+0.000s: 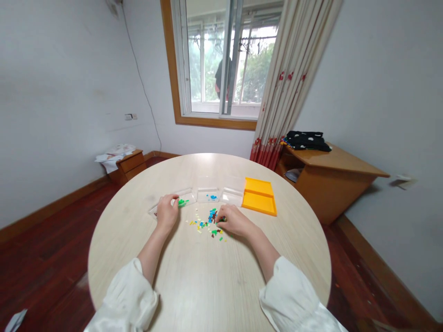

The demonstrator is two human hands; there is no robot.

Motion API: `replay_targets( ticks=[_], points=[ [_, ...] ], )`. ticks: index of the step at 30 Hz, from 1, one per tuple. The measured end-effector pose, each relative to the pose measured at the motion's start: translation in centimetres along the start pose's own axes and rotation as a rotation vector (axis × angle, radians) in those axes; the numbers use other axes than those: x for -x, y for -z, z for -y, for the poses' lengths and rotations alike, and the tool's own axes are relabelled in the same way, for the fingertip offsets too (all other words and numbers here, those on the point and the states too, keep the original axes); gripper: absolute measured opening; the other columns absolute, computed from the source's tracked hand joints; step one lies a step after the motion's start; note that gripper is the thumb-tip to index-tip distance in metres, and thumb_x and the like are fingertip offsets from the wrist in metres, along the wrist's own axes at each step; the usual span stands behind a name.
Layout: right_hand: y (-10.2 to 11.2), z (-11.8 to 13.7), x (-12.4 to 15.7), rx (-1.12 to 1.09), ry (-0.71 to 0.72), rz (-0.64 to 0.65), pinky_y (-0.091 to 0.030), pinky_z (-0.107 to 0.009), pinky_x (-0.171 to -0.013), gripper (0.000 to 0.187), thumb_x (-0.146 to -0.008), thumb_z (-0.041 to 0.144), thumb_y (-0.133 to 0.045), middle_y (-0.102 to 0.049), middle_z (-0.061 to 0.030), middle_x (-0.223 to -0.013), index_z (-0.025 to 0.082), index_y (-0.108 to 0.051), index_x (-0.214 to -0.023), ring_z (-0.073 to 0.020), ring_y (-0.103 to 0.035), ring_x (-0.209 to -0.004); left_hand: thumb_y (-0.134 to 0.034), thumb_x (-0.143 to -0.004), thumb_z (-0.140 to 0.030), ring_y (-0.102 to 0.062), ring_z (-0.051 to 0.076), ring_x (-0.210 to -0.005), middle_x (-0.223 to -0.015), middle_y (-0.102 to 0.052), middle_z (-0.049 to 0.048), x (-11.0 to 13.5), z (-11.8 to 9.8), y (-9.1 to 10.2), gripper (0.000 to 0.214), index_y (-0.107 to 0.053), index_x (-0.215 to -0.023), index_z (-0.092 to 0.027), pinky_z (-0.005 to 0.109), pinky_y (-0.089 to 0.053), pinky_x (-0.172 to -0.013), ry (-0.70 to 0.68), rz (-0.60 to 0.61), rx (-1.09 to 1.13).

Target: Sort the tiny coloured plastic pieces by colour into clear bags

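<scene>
A scatter of small coloured plastic pieces (210, 223) lies on the round pale wooden table (207, 286). My right hand (234, 220) rests on the table at the right edge of the scatter, fingers curled in a pinch on a small green piece. My left hand (167, 211) is closed over the edge of a clear tray (185, 197) that holds green pieces. Two more clear trays follow to the right, one (207, 194) with blue pieces, one (231, 197) whose contents I cannot make out.
An orange tray (259, 196) lies right of the clear trays. Off the table stand a wooden desk (332, 175) with dark cloth on it at the right, a small cabinet (129, 165) at the left, and a curtain (287, 92) beside the window.
</scene>
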State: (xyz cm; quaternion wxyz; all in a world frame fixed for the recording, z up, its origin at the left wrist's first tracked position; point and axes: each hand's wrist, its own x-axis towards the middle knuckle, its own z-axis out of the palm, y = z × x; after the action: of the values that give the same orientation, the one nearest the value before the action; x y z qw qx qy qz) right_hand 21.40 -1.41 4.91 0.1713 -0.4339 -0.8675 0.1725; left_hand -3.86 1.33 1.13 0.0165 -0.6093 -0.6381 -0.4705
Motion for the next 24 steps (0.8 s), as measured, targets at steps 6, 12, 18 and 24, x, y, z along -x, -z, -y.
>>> replay_targets(
  ticks=[6, 12, 18, 24],
  points=[
    [-0.2, 0.0, -0.2, -0.005, 0.029, -0.012, -0.037, -0.025, -0.08, 0.01, -0.075, 0.012, -0.062, -0.067, -0.0052, -0.083, 0.016, -0.072, -0.073, -0.0159, -0.057, -0.083, -0.048, -0.077, -0.02, -0.059, 0.025, -0.089, -0.09, -0.069, 0.0102, 0.1, 0.6, -0.5, 0.021, -0.066, -0.086, -0.015, 0.038, -0.045, -0.084, -0.01, 0.043, -0.098],
    [-0.3, 0.1, -0.2, -0.142, -0.049, -0.124, -0.039, -0.023, -0.071, 0.012, -0.081, 0.012, -0.056, -0.067, -0.0044, -0.078, 0.015, -0.068, -0.08, -0.0136, -0.058, -0.075, -0.049, -0.079, -0.026, -0.058, 0.026, -0.09, -0.094, -0.07, 0.0099, 0.2, -0.1, -0.3, 0.022, -0.066, -0.09, -0.015, 0.039, -0.044, -0.084, -0.02, 0.037, -0.108],
    [-0.7, 0.5, -0.4, -0.228, -0.052, -0.204, -0.042, -0.024, -0.072, 0.014, -0.08, 0.007, -0.053, -0.067, -0.0042, -0.079, 0.014, -0.066, -0.08, -0.013, -0.058, -0.074, -0.052, -0.08, -0.027, -0.059, 0.022, -0.089, -0.09, -0.07, 0.0073, 1.3, -2.5, -0.3, 0.018, -0.065, -0.088, -0.018, 0.036, -0.045, -0.083, -0.196, 0.158, 0.106],
    [-1.3, 0.5, -0.6, -0.27, 0.006, -0.266, -0.042, -0.023, -0.072, 0.015, -0.078, 0.005, -0.052, -0.064, -0.0007, -0.074, 0.016, -0.063, -0.078, -0.012, -0.057, -0.072, -0.057, -0.081, -0.026, -0.059, 0.02, -0.086, -0.088, -0.07, 0.0056, 3.0, -5.2, -0.5, 0.014, -0.066, -0.088, -0.02, 0.035, -0.045, -0.081, -0.371, 0.395, 0.242]
  ],
)
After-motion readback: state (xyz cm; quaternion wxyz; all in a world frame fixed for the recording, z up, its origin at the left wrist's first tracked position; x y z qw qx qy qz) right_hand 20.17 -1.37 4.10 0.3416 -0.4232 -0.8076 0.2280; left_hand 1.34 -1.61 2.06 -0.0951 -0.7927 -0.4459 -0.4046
